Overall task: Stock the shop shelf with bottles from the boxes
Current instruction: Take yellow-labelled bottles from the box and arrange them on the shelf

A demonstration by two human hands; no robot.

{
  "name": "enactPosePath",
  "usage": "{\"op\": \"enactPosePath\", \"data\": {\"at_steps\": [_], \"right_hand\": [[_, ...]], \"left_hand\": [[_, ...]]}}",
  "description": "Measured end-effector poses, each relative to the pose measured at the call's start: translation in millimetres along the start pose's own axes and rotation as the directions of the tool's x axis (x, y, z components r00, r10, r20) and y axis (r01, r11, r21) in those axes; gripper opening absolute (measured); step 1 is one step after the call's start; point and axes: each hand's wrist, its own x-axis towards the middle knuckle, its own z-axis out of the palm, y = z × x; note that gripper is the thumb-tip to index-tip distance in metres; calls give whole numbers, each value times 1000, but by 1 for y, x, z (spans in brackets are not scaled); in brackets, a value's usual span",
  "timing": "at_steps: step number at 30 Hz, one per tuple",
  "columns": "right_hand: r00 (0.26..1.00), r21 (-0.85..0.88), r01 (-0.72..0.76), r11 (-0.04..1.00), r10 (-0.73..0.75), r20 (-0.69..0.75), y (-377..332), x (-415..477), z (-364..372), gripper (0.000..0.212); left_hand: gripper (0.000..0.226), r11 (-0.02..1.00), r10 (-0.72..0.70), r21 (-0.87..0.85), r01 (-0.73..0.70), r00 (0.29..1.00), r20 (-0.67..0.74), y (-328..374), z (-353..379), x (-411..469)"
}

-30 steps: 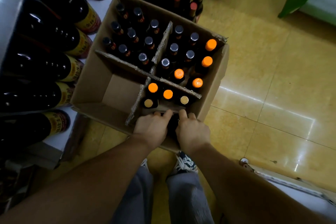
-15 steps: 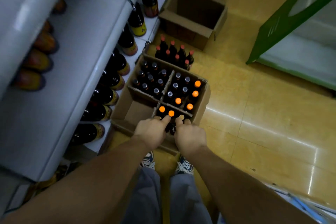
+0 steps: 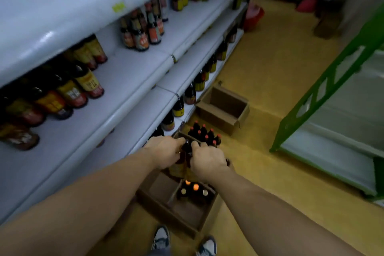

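Note:
My left hand (image 3: 164, 150) and my right hand (image 3: 207, 159) each grip dark bottles (image 3: 182, 164) by their necks, lifted above the open cardboard box (image 3: 166, 208) on the floor. How many bottles each hand holds is hidden by my fingers. A few orange-capped bottles (image 3: 195, 189) still stand in the box's near compartment. The white shop shelf (image 3: 128, 87) runs along my left, with dark labelled bottles (image 3: 83, 87) on its tiers.
A cluster of red-capped bottles (image 3: 205, 134) stands on the yellow floor beyond the box. An empty cardboard box (image 3: 223, 108) lies further on. A green shelf frame (image 3: 324, 87) stands on the right. My shoes (image 3: 162, 239) are just before the box.
My hands have risen out of the box with the bottles, and my view has lifted from the box up toward the shelf tiers.

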Motion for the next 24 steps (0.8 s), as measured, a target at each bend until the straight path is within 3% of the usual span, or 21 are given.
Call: {"op": "enactPosePath", "data": {"at_steps": [4, 12, 19, 24], "right_hand": [[997, -78, 58, 995, -62, -45, -9, -1, -53, 39], [973, -62, 125, 990, -134, -187, -19, -9, -118, 25], [927, -37, 201, 979, -202, -316, -37, -18, -165, 25], [885, -118, 243, 963, -270, -379, -63, -24, -205, 23]], "left_hand": [[16, 999, -27, 17, 28, 998, -64, -5, -48, -17], [14, 992, -126, -1, 128, 977, -170, -16, -110, -55], [15, 976, -215, -81, 201, 938, -271, -29, -146, -91], [14, 961, -275, -117, 250, 902, -334, -42, -176, -129]]}}
